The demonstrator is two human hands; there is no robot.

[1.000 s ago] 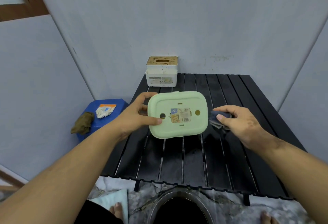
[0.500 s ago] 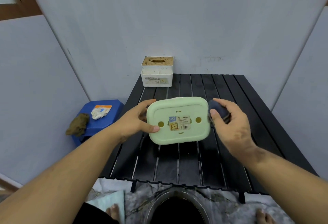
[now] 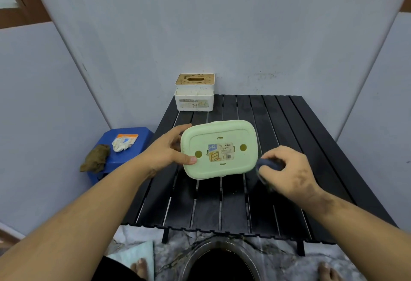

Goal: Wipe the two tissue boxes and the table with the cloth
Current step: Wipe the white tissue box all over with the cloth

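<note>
The right hand point(image 3: 287, 169), fingers curled round the dark cloth point(image 3: 268, 164), had slid from the upper right edge of the green tissue box point(image 3: 219, 149) down to its lower right corner (so this wipe was likely progressing). The left hand point(image 3: 165, 151) gripped that box by its left edge, underside toward the camera, above the black table point(image 3: 289, 129); the white tissue box point(image 3: 194, 92) waited at the far left corner.

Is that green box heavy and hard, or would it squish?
Probably light: the left hand holds the green tissue box up alone by one end. It likely stays stiff, since its flat base shows no bending. The smooth plastic might be a bit slippery.
</note>
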